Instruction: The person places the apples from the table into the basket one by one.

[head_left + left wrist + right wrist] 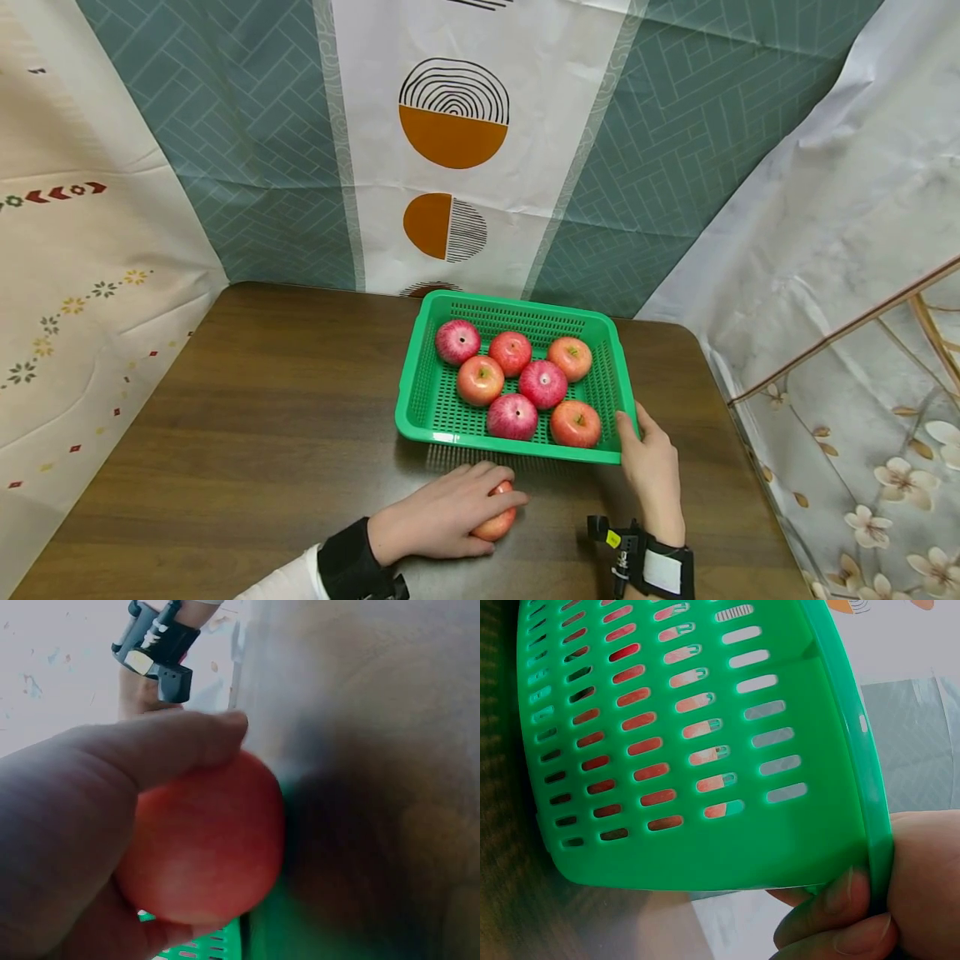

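Observation:
In front of a green plastic basket (517, 448), my left hand (450, 512) grips a red apple (497, 525), thumb on one side and fingers on the other. The left wrist view shows the same apple (206, 840) between thumb and fingers. My right hand (651, 458) holds the basket's rim at its near right corner. In the right wrist view its fingertips (840, 892) curl under the rim. Inside the basket lie several apples (480, 380) and several darker red-pink round fruits (543, 384).
The basket stands on a brown wooden table (262, 417) near its back edge. A patterned cloth (277, 167) hangs behind the table, with a pale flowered cloth (862, 375) on the right. Both wrists wear black straps (352, 560) with small devices.

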Demonstrator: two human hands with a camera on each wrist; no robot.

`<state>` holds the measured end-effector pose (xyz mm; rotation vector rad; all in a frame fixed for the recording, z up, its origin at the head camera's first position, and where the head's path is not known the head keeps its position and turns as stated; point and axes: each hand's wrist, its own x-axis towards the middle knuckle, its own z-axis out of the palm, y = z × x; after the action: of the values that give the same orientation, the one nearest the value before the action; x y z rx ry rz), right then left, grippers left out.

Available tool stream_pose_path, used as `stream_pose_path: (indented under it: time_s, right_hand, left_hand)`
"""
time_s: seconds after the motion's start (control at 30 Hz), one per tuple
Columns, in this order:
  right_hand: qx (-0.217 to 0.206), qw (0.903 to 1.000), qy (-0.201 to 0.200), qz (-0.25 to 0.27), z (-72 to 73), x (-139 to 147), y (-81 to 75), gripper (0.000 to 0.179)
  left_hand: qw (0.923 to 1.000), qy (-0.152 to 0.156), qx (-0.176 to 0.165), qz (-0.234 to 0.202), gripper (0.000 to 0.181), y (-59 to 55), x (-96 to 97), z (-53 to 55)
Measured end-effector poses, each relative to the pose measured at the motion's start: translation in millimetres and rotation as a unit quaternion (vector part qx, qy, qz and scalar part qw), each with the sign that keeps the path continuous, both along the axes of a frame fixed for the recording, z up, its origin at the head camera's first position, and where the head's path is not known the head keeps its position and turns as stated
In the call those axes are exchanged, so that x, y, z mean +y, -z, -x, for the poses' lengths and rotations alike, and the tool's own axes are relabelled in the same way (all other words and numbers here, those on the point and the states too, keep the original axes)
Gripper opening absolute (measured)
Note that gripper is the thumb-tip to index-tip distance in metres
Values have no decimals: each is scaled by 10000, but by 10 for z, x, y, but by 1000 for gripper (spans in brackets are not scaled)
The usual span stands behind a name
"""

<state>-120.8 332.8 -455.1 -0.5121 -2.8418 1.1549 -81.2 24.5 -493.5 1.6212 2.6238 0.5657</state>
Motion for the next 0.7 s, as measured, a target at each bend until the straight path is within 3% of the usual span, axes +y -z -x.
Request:
stream_pose_path:
  time_s: [0.17, 0.3, 0.37, 0.53, 0.7]
  right_hand:
    - [-54, 10000, -4, -1, 4, -1, 14, 69]
    - [-88, 10000, -19, 33, -7, 3, 22, 71]
    - [-59, 10000, -39, 42, -8, 6, 19, 71]
    - [-48, 9999, -65, 80, 5, 7, -8, 70]
    - [-25, 10000, -18, 73, 15, 4, -14, 69]
  left_hand:
    - [9969, 411, -644, -173, 69, -123, -59, -6]
    - [9909, 626, -955, -716, 59, -389, -116, -9]
    - [9892, 640, -845, -1012, 53, -549, -150, 6]
    - [9853, 151, -166, -1691, 43, -859, -233, 141]
    - [9756, -688, 271, -2067, 46, -970, -338, 433]
